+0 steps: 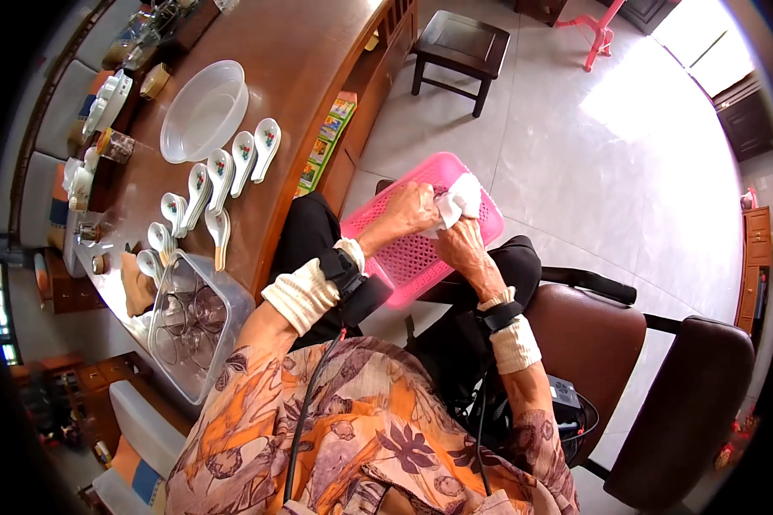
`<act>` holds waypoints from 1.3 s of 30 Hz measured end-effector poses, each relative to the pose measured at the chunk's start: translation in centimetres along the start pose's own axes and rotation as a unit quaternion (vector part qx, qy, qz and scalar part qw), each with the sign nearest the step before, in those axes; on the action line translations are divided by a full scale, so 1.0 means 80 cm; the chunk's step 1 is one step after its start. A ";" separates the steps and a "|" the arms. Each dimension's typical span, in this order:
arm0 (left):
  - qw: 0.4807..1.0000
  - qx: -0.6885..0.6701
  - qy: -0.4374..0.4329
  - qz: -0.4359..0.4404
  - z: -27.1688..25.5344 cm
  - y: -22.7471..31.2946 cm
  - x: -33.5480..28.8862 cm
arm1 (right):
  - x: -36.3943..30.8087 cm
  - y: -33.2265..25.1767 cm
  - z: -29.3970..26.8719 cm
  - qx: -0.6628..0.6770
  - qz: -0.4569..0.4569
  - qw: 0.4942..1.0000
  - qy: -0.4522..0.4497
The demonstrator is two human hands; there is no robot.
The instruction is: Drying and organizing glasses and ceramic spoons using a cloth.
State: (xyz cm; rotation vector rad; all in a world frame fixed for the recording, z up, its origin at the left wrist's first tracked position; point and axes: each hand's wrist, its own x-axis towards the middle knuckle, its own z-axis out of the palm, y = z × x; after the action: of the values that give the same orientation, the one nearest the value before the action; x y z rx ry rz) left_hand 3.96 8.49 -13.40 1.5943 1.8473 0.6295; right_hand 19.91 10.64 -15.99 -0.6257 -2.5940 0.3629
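Sitting person's got the pink perforated plastic basket (408, 266) across the lap, both hands above it: R hand (464, 247) closed on a crumpled white cloth (465, 196), L hand (410, 208) w/ fingers curled in against the cloth's edge; can't tell if L grips it or sth. under it. Risk, IMO: basket prob. tips if the knees shift, b/c neither hand seems to be steadying it. Also, L forearm's right beside the clear rectangular plastic tub (232, 333) at the brown wooden table's (275, 51) edge; a careless elbow could jolt its tinted glass cups (187, 313) together. Stacked white flower-patterned spoons (222, 178) might slide if bumped. Containers: tub holds those cups; oval translucent plastic bowl (173, 130), can't tell re: water; basket's partly covered by hands, so contents unclear beyond mesh.
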 end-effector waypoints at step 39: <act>0.714 -0.694 -0.062 0.066 -0.125 0.067 -0.087 | 0.074 -0.153 -0.141 0.353 0.227 0.907 0.015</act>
State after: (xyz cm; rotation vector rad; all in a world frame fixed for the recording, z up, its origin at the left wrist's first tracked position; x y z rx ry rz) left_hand 1.17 2.83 -1.65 0.6307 0.6207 1.4401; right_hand 16.06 4.59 0.18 -0.9248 -2.0281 1.3453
